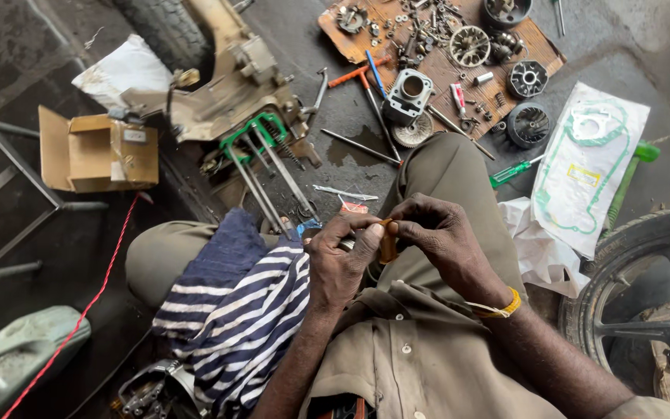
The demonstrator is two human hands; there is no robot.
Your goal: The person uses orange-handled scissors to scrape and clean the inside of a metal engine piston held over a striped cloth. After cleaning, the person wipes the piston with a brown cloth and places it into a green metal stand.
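At the bottom centre of the frame the person sits low, both hands raised over the lap. The left hand (339, 260) and right hand (436, 237) meet at mid-frame, each grip pressed together on a small brown part (388, 247); its long axis runs roughly up and down in the picture, upper end between the fingertips. The left hand also seems to pinch a thin metal piece, too small to make out. A striped cloth (234, 310) lies over the knee at lower left, just beside the left wrist.

Room around the hands is tight: a wheel (645, 295) crowds the lower right edge, a white rag (537, 248) near the right forearm. Farther up, a gasket sheet in clear plastic (591, 163) lies right, an engine casing (234, 85) upper left beside an open cardboard box (98, 151). At the top, a board (540, 39) carries gears and bolts.
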